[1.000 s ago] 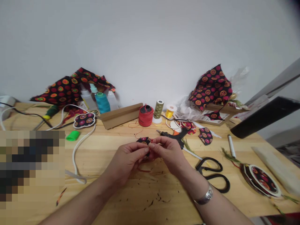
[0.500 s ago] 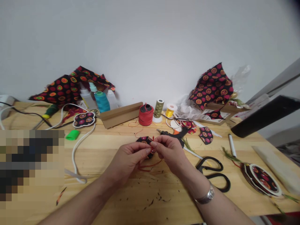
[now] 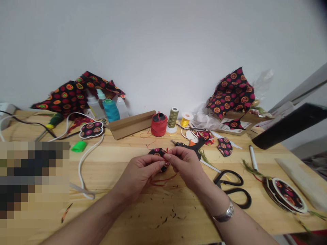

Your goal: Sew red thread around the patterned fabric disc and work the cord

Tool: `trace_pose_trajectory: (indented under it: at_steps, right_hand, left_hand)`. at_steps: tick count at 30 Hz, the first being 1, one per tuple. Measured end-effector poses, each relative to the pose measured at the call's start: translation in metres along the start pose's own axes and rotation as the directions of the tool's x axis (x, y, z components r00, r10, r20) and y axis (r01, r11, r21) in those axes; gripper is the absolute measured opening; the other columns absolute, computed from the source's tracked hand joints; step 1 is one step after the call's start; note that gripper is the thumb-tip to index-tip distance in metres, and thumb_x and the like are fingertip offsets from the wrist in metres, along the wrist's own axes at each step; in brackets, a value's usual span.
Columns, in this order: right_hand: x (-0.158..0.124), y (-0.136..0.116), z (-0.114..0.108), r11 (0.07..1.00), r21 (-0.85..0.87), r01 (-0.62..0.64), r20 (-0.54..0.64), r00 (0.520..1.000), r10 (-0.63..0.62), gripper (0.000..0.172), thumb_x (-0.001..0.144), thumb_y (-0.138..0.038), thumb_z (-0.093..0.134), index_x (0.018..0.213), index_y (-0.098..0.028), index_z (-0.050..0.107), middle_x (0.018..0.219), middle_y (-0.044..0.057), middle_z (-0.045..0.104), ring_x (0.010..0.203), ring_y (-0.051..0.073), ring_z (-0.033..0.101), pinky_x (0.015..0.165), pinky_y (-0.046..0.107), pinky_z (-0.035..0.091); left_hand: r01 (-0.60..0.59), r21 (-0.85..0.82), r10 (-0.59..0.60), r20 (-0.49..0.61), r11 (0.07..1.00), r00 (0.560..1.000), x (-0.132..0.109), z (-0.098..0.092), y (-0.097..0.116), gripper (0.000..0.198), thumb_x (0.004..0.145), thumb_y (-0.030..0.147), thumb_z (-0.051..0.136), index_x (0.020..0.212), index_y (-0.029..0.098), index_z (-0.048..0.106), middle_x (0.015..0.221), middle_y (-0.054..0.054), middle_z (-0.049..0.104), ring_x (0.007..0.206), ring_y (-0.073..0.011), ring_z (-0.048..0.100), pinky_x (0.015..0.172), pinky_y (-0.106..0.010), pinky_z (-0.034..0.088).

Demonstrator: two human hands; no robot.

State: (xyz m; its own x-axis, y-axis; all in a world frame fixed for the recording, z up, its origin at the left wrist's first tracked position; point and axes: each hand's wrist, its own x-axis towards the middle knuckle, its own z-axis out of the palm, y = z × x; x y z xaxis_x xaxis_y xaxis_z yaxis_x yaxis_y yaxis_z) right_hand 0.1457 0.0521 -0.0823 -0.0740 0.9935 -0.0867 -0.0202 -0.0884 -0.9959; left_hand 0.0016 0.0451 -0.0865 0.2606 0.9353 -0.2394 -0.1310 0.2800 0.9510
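Black patterned fabric (image 3: 156,151) is pinched by the left hand (image 3: 139,173), red thread (image 3: 167,149) by the right hand (image 3: 187,166), hands close together.

Teal thread spool (image 3: 111,110) beside bottles (image 3: 123,110); white marker (image 3: 252,158)

Lighting is diffuse and moderate; shadows are soft. The wall (image 3: 153,51) behind the table (image 3: 145,219) dims upward. Heavy pixelation obscures the table's near-left area.

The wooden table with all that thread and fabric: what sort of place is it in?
Probably a small craft or sewing workspace, though whether at home or in a shop I can't tell. The red thread spool, black-handled scissors and patterned fabric suggest it.
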Motion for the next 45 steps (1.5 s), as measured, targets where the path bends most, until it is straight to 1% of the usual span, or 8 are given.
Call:
trace_pose_trajectory:
  at_steps: [6,10,15,21,30,34,41,45]
  right_hand:
    - [-0.001,-0.002,0.001,0.999,0.036,-0.038,0.058,0.998,0.036,0.017,0.065,-0.029,0.066,0.065,-0.014,0.06,0.053,-0.003,0.052,0.042,0.005,0.036,0.039,0.019,0.026]
    - [0.002,0.003,0.001,0.999,0.036,-0.036,0.084,0.996,0.033,0.015,0.063,-0.027,0.067,0.067,-0.014,0.062,0.056,-0.002,0.055,0.044,0.006,0.04,0.041,0.019,0.031]
    - [0.004,0.008,0.002,0.998,0.068,0.003,0.031,1.0,-0.005,0.013,0.06,-0.024,0.068,0.059,-0.014,0.059,0.051,-0.004,0.052,0.044,0.006,0.039,0.042,0.02,0.03]
    - [0.004,0.008,0.001,0.987,-0.122,0.108,0.015,0.994,-0.107,0.009,0.066,-0.02,0.063,0.059,-0.015,0.059,0.054,-0.002,0.055,0.051,0.009,0.046,0.052,0.022,0.037]
    - [0.002,0.008,-0.005,0.894,-0.371,0.253,0.052,0.966,-0.252,0.013,0.077,-0.02,0.055,0.065,-0.016,0.058,0.06,-0.001,0.057,0.059,0.011,0.05,0.056,0.021,0.038]
    - [0.003,0.005,-0.007,0.874,-0.4,0.275,0.037,0.958,-0.285,0.012,0.077,-0.017,0.054,0.065,-0.017,0.057,0.061,-0.002,0.057,0.059,0.011,0.05,0.055,0.021,0.037]
    - [0.001,0.003,-0.007,0.805,-0.502,0.317,0.026,0.936,-0.352,0.013,0.078,-0.016,0.053,0.066,-0.018,0.058,0.063,-0.001,0.058,0.059,0.012,0.049,0.055,0.022,0.036]
    - [-0.001,0.003,-0.007,0.808,-0.498,0.314,0.023,0.937,-0.35,0.013,0.078,-0.017,0.052,0.067,-0.018,0.058,0.063,-0.001,0.059,0.059,0.012,0.05,0.056,0.022,0.037]
  left_hand:
    - [0.032,-0.063,-0.033,-0.02,0.998,0.999,-0.002,0.001,0.003,0.01,0.068,0.023,0.066,0.073,0.017,0.072,0.068,-0.001,0.069,0.059,-0.0097,0.056,0.053,-0.018,0.04]
    - [0.065,-0.061,-0.068,-0.051,0.996,0.996,-0.001,0.003,0.004,0.01,0.068,0.024,0.066,0.071,0.016,0.071,0.053,0.003,0.06,0.038,-0.0034,0.038,0.04,-0.017,0.029]
    - [0.077,-0.047,-0.079,-0.049,0.996,0.996,0.0,0.001,0.0,0.012,0.069,0.027,0.066,0.069,0.016,0.069,0.041,0.008,0.041,0.036,-0.0018,0.024,0.035,-0.017,0.015]
    - [0.083,-0.022,-0.084,-0.043,0.996,0.996,0.001,-0.001,-0.001,0.015,0.069,0.029,0.065,0.065,0.015,0.066,0.042,0.008,0.038,0.037,-0.0022,0.024,0.036,-0.017,0.013]
    - [0.09,-0.071,-0.091,-0.021,0.993,0.996,0.0,-0.001,0.001,0.012,0.07,0.026,0.065,0.065,0.015,0.067,0.05,0.004,0.055,0.04,-0.0031,0.039,0.038,-0.015,0.024]
    - [0.012,-0.095,-0.015,-0.035,0.995,0.999,0.001,-0.003,0.002,0.012,0.069,0.023,0.066,0.079,0.016,0.07,0.077,-0.003,0.069,0.067,-0.0111,0.059,0.061,-0.02,0.045]
    - [-0.105,0.045,0.108,-0.062,0.993,0.992,0.002,-0.006,0.001,0.01,0.067,0.026,0.067,0.065,0.017,0.07,0.116,-0.006,0.059,0.099,-0.0218,0.057,0.082,-0.03,0.045]
    - [-0.101,0.105,0.1,0.02,0.989,0.995,-0.001,-0.004,0.0,0.011,0.07,0.026,0.065,0.064,0.018,0.069,0.099,-0.005,0.067,0.094,-0.0194,0.057,0.08,-0.027,0.043]
